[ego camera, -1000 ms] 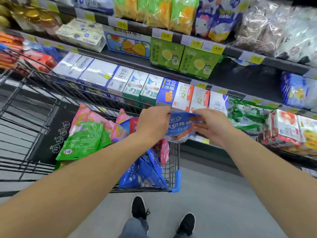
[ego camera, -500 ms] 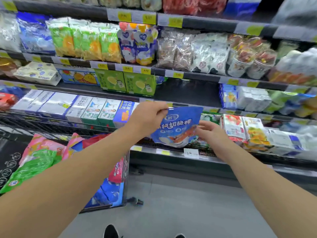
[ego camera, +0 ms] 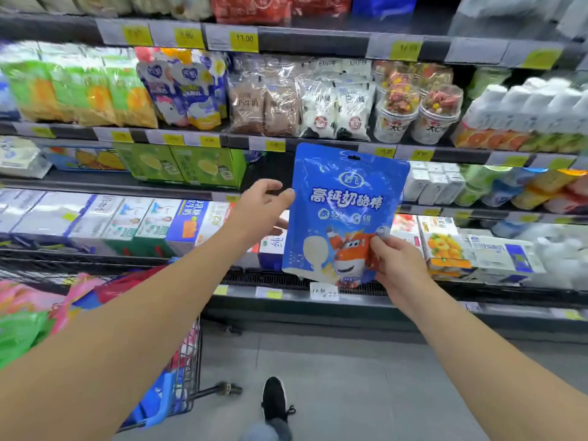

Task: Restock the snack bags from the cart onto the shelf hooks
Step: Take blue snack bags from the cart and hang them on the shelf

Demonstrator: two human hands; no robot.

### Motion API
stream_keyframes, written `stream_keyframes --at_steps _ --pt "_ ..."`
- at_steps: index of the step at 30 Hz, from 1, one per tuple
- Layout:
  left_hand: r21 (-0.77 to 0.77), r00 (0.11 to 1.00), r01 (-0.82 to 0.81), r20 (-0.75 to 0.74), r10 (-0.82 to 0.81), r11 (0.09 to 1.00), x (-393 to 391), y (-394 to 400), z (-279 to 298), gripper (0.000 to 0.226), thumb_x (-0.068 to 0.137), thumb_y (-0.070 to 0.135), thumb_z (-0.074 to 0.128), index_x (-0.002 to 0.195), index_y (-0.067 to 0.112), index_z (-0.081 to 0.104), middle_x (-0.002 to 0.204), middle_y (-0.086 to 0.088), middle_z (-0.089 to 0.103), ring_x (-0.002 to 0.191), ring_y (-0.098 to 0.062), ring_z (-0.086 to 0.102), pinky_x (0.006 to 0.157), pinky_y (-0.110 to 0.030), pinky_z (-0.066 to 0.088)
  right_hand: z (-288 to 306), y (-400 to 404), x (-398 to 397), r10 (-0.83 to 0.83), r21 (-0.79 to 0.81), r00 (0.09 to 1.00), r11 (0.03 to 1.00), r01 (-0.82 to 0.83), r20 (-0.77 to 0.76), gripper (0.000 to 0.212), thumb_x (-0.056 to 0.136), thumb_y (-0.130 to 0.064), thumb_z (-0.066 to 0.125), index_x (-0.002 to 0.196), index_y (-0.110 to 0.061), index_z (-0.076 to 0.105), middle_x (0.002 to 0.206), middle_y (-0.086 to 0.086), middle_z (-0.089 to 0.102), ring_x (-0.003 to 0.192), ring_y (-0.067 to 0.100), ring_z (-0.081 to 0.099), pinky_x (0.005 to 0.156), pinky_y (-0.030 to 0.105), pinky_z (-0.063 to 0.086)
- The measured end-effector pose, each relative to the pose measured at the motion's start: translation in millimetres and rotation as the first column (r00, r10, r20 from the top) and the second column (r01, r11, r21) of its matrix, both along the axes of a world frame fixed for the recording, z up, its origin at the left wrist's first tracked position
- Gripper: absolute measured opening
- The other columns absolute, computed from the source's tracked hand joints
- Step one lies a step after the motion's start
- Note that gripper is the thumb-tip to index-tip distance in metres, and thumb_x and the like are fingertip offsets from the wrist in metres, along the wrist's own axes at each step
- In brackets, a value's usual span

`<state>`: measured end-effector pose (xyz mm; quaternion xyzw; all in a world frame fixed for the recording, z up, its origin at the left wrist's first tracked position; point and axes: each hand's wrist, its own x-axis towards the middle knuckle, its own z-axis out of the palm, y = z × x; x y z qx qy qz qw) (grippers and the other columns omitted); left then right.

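Observation:
A blue snack bag point(ego camera: 345, 198) with white lettering and a red cartoon plane stands upright in front of the shelves, its hang hole at the top. My right hand point(ego camera: 397, 265) pinches its lower right corner. My left hand point(ego camera: 259, 208) is beside the bag's left edge with fingers spread, the thumb near or touching the edge. The wire cart point(ego camera: 178, 370) at lower left holds more bags, pink, green and blue point(ego camera: 28, 319).
Shelves point(ego camera: 318, 43) with yellow price tags fill the view: hanging bags point(ego camera: 187, 90) upper left, cups point(ego camera: 416, 113), bottles and milk cartons point(ego camera: 105, 218) lower down. A dark gap point(ego camera: 273, 167) lies behind the bag's upper left. Grey floor and my shoe point(ego camera: 273, 399) are below.
The blue bag has risen from the cart to upright in front of the shelves. My left hand let go of its top corner and opened; my right hand took the lower corner.

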<state>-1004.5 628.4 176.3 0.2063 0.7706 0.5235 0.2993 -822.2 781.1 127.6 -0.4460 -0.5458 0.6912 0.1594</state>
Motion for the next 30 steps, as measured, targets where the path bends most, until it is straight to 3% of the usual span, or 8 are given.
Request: stream_keyframes --at_steps 4,7,12,15,18,22,27,30 --pt "-0.131 0.988 0.152 0.004 -0.153 0.98 -3.8 15.6 -42.9 0.05 0.088 0.046 0.06 0.103 -0.001 0.064 0.093 -0.013 0.072 0.081 -0.029 0.071 0.079 -0.051 0.059 -15.5 21.5 -16.4 -0.017 -0.047 1.0 0.999 0.018 0.017 0.017 0.102 -0.015 0.052 0.099 -0.012 0.068 0.087 0.004 0.076 0.084 0.023 0.07 0.083 0.043 0.055" --pt "-0.138 0.987 0.159 0.048 -0.154 0.978 -16.6 33.2 -72.3 0.024 0.089 0.033 0.065 0.097 0.011 0.072 0.092 -0.005 0.076 0.088 -0.025 0.073 0.079 -0.055 0.058 -32.2 40.6 -29.4 -0.03 0.011 0.991 1.0 0.029 0.129 0.019 0.101 -0.014 0.052 0.098 -0.01 0.07 0.083 0.002 0.077 0.082 0.021 0.072 0.085 0.043 0.057" --pt "-0.169 0.966 0.201 0.197 -0.166 0.965 -37.4 68.9 -111.2 0.015 0.096 0.022 0.06 0.094 0.012 0.071 0.095 -0.011 0.076 0.087 -0.03 0.073 0.074 -0.053 0.06 -65.4 70.2 -48.7 -0.04 0.189 0.942 0.982 -0.025 0.333 0.024 0.098 -0.021 0.058 0.082 -0.009 0.071 0.085 0.005 0.074 0.087 0.026 0.07 0.087 0.048 0.056" --pt "-0.166 0.951 0.178 0.281 -0.127 0.97 -49.7 87.1 -134.4 0.017 0.098 0.019 0.058 0.094 0.007 0.07 0.097 -0.012 0.075 0.086 -0.027 0.074 0.073 -0.05 0.061 -80.5 84.2 -61.3 -0.048 0.322 0.923 0.943 -0.084 0.382 0.03 0.097 -0.026 0.058 0.085 -0.002 0.071 0.085 0.012 0.073 0.079 0.025 0.066 0.073 0.038 0.053" --pt "-0.18 0.949 0.139 0.306 -0.078 0.974 -64.4 110.9 -158.1 0.024 0.097 0.019 0.06 0.098 -0.004 0.066 0.099 -0.017 0.073 0.085 -0.025 0.074 0.072 -0.047 0.062 -100.3 108.9 -77.0 -0.023 0.341 0.901 0.93 -0.139 0.433 0.033 0.097 -0.025 0.056 0.075 -0.003 0.067 0.072 0.009 0.067 0.062 0.015 0.054 0.055 0.026 0.041" --pt "-0.148 0.951 0.075 0.308 -0.027 0.986 -81.7 142.7 -186.9 0.015 0.098 0.016 0.057 0.09 0.012 0.07 0.079 0.003 0.075 0.072 -0.014 0.072 0.065 -0.034 0.06 -122.3 147.4 -102.4 0.017 0.357 0.878 0.91 -0.212 0.478 0.036 0.097 -0.021 0.054 0.062 -0.012 0.055 0.061 0.002 0.053 0.057 0.015 0.046 0.044 0.018 0.029" --pt "-0.103 0.97 -0.044 0.235 0.067 0.994 -104.6 188.5 -219.8 0.02 0.098 0.017 0.055 0.086 0.017 0.071 0.065 0.014 0.071 0.053 -0.002 0.061 0.055 -0.02 0.049 -155.3 203.2 -137.3 0.025 0.457 0.893 0.853 -0.254 0.449 0.034 0.094 -0.031 0.058 0.075 -0.004 0.067 0.06 0.0 0.056 0.062 0.013 0.049 0.058 0.031 0.033" --pt "-0.095 0.987 -0.069 0.135 0.081 0.993 -120.0 210.0 -231.7 0.023 0.097 0.023 0.058 0.08 0.016 0.072 0.06 0.012 0.065 0.049 -0.005 0.05 0.055 -0.025 0.042 -163.4 231.9 -156.4 0.016 0.54 0.897 0.793 -0.281 0.443 0.026 0.091 -0.026 0.059 0.076 -0.008 0.068 0.061 0.002 0.058 0.062 0.014 0.049 0.058 0.03 0.037"
